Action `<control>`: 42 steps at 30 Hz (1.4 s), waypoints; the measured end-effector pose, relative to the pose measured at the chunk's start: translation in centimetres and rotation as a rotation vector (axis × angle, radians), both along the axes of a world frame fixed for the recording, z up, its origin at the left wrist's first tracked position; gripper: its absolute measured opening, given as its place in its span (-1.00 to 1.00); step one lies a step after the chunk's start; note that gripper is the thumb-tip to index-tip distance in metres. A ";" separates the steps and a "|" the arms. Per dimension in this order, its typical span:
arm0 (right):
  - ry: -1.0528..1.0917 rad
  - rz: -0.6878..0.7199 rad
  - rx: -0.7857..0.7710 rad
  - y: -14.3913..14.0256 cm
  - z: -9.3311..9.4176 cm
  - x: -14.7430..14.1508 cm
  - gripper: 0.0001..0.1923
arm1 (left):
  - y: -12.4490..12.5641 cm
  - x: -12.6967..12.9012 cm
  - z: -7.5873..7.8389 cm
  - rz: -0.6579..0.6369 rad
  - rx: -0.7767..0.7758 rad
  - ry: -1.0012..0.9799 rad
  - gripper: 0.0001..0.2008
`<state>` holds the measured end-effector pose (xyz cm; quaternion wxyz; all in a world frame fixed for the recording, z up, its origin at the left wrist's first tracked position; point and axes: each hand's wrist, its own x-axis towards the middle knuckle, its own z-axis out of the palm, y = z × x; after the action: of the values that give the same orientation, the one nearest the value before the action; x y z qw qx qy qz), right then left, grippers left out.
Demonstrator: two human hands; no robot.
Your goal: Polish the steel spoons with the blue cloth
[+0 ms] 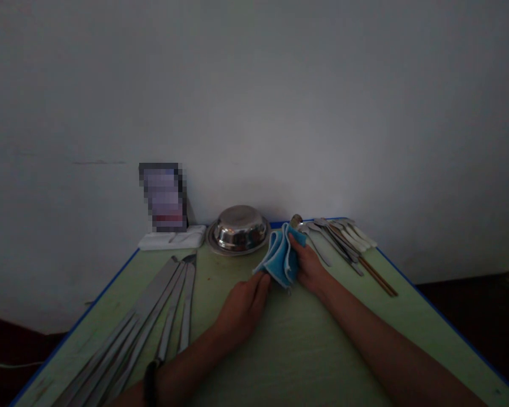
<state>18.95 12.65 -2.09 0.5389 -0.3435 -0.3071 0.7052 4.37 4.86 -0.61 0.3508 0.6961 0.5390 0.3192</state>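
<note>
A folded blue cloth (pixel 277 260) with pale edges is held above the middle of the table. My right hand (pixel 309 263) grips its right side, thumb on top. My left hand (pixel 246 302) is closed at the cloth's lower left corner, its fingertips partly hidden. Just above the cloth shows the rounded metal head of a utensil (pixel 297 220); I cannot tell whether it is wrapped in the cloth or lies behind it. Beyond my hands, an upturned shiny metal bowl (pixel 241 229) rests on a metal plate (pixel 212 243).
Long metal utensils (pixel 152 305) lie along the table's left side, partly under my left forearm. Several spoons (pixel 343 232) and wooden chopsticks (pixel 377 275) lie at the right. A blurred-out device (pixel 163 198) leans on the wall above a white block (pixel 150 242). The green table (pixel 305 356) meets the wall.
</note>
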 end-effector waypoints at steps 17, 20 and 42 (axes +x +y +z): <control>-0.738 0.917 0.221 -1.3 4.3 3.2 -0.73 | -0.1 -0.5 0.6 0.195 0.055 -0.311 -0.63; -1.156 1.075 0.434 -1.1 5.7 3.6 -0.67 | 0.1 -0.5 0.5 0.132 0.096 -0.169 -0.68; -1.363 0.300 0.853 -5.4 18.7 2.2 -0.57 | 1.2 -2.4 16.0 0.110 0.376 -0.113 -0.54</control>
<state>21.19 7.28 16.59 0.2184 -0.4174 -0.8520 0.2286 1.98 6.06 15.36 0.2264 0.6999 0.4866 0.4713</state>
